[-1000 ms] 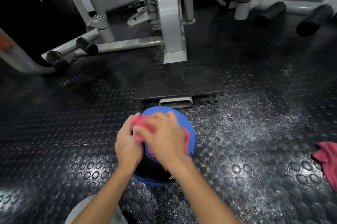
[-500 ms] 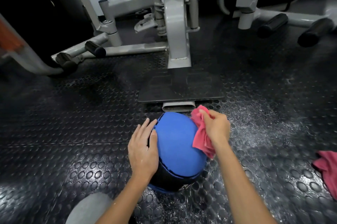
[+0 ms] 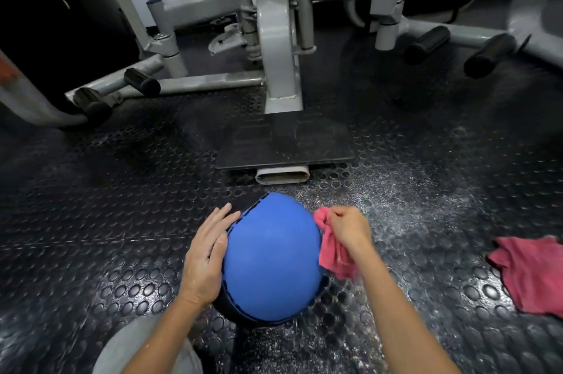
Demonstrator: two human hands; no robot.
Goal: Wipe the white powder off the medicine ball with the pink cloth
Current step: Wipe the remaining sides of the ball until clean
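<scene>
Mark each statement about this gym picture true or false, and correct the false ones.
1. The right hand pinches a pink cloth at the right side of the medicine ball. True.
2. The left hand grips a cloth too. False: it lies with straight fingers against the ball's left side and holds nothing.
3. A second pink cloth lies on the floor to the right. True.
4. The ball sits on the machine's foot plate. False: it sits on the studded floor, nearer the person than the plate.
5. There is white powder scattered on the floor right of the ball. True.
</scene>
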